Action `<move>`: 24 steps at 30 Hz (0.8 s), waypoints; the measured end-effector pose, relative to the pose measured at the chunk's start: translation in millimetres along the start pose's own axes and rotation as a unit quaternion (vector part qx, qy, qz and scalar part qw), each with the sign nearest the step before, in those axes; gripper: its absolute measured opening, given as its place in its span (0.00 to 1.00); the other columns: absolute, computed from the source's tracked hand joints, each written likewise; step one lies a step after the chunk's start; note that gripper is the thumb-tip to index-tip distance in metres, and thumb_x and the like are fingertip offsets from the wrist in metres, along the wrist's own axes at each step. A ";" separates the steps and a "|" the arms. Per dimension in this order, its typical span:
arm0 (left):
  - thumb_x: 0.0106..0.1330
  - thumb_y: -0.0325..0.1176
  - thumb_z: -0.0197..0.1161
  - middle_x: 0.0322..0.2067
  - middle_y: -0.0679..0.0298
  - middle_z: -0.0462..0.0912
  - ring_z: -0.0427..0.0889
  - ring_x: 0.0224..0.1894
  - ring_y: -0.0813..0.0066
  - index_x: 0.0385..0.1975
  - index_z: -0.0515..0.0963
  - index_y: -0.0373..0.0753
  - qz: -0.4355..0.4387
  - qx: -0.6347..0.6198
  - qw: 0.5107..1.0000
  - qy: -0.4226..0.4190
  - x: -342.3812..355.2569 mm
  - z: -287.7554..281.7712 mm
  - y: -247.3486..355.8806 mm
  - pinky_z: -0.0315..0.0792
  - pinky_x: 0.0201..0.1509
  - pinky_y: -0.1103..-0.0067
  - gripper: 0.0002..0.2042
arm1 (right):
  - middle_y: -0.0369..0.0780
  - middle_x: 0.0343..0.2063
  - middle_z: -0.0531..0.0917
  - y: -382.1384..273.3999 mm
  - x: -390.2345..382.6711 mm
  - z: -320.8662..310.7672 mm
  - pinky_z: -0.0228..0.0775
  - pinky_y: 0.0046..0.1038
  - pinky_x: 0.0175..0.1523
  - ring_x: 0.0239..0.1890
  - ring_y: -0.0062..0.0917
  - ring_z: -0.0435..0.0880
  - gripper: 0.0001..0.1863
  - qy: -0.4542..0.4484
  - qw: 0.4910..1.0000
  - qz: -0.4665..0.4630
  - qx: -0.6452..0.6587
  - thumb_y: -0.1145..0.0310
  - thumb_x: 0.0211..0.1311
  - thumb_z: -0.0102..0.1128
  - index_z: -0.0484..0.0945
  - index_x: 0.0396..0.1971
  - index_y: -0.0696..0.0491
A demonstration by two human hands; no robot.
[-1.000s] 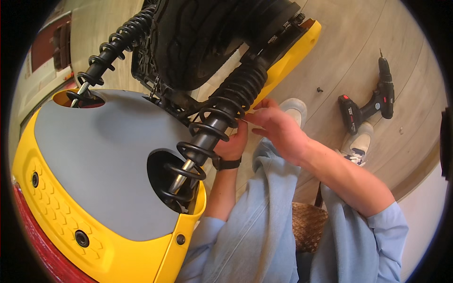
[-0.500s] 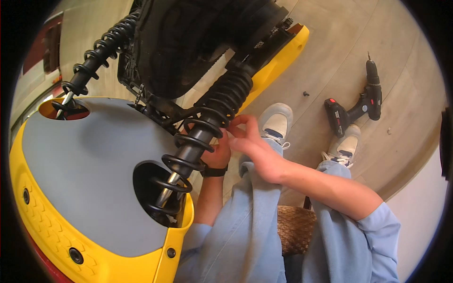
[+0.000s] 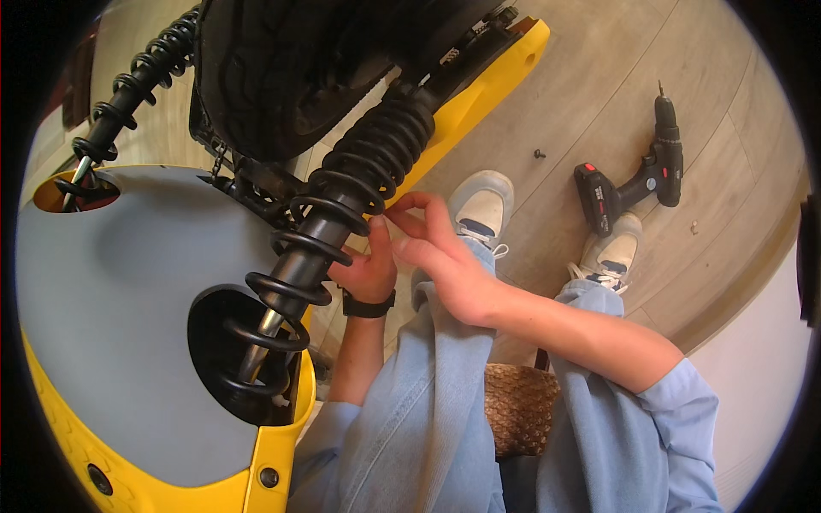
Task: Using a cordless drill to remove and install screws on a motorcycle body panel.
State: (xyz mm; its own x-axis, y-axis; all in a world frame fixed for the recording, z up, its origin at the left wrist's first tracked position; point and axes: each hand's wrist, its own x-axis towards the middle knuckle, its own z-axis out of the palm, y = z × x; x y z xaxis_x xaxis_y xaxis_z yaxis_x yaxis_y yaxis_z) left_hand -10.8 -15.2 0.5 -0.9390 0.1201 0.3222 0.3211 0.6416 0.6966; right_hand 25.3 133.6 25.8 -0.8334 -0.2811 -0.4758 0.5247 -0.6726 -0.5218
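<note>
A black coil-spring shock absorber (image 3: pixel 312 235) slants across the middle, its silver rod entering a dark opening in a grey-and-yellow body panel (image 3: pixel 111 282). My left hand (image 3: pixel 369 272), with a black band at the wrist, is just right of and below the spring. Its thumb points up; the other fingers are mostly hidden behind the coils. Beside it, my right hand (image 3: pixel 449 269) reaches in from the right with bent fingers. Its fingertips come together near the left thumb, by the spring and the lower end of a yellow side panel (image 3: pixel 479 107). Anything between them is too small or hidden to make out.
Above the spring is a black wheel (image 3: pixel 282 77). A second shock absorber (image 3: pixel 128 94) stands at the far left. On the wooden floor lie a cordless drill (image 3: pixel 641 175), by my shoe, and a small dark screw (image 3: pixel 540 154). A woven brown seat (image 3: pixel 520 410) shows between my legs.
The whole view has shifted, so the vehicle, drill and hands sit farther left in the picture. Both hands stay at the same place beside the spring, with little change in their fingers.
</note>
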 end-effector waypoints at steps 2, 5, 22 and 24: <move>0.59 0.29 0.64 0.48 0.56 0.75 0.72 0.52 0.66 0.53 0.69 0.32 0.005 0.023 1.000 -0.007 1.2 -1.4 2.6 0.64 0.59 0.71 0.22 | 0.49 0.61 0.68 -5.0 0.6 -0.2 0.53 0.33 0.68 0.67 0.35 0.63 0.31 0.011 0.999 0.013 0.035 0.55 0.65 0.50 0.55 0.59 0.58; 0.57 0.28 0.65 0.46 0.56 0.76 0.74 0.50 0.64 0.51 0.70 0.32 -0.001 0.056 0.998 -0.023 5.1 0.9 13.2 0.66 0.57 0.70 0.21 | 0.46 0.62 0.68 -7.6 2.9 -3.2 0.50 0.38 0.69 0.66 0.30 0.62 0.30 0.027 0.986 0.085 0.138 0.56 0.65 0.49 0.54 0.62 0.54; 0.54 0.27 0.67 0.43 0.54 0.75 0.75 0.48 0.60 0.51 0.69 0.35 -0.013 0.163 0.985 -0.059 13.9 -4.6 29.8 0.68 0.54 0.69 0.24 | 0.38 0.58 0.68 -8.9 6.5 -2.2 0.52 0.37 0.66 0.64 0.27 0.64 0.31 0.024 0.977 0.102 0.188 0.50 0.65 0.49 0.56 0.61 0.51; 0.55 0.27 0.67 0.46 0.54 0.72 0.71 0.51 0.57 0.52 0.69 0.35 -0.039 0.141 0.988 -0.058 8.6 0.7 27.0 0.63 0.57 0.65 0.24 | 0.38 0.58 0.68 -5.5 8.4 -6.6 0.52 0.37 0.66 0.64 0.27 0.63 0.31 0.029 0.984 0.101 0.146 0.49 0.65 0.48 0.56 0.61 0.51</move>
State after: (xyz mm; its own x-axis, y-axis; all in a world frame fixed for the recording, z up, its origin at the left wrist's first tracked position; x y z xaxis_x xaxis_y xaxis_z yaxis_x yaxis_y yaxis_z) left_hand -10.3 3.7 21.6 -0.9724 0.1374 0.1885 0.2160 0.8354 0.5054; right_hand 16.6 139.4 20.1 -0.7010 -0.3960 -0.5931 0.5999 -0.7771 -0.1903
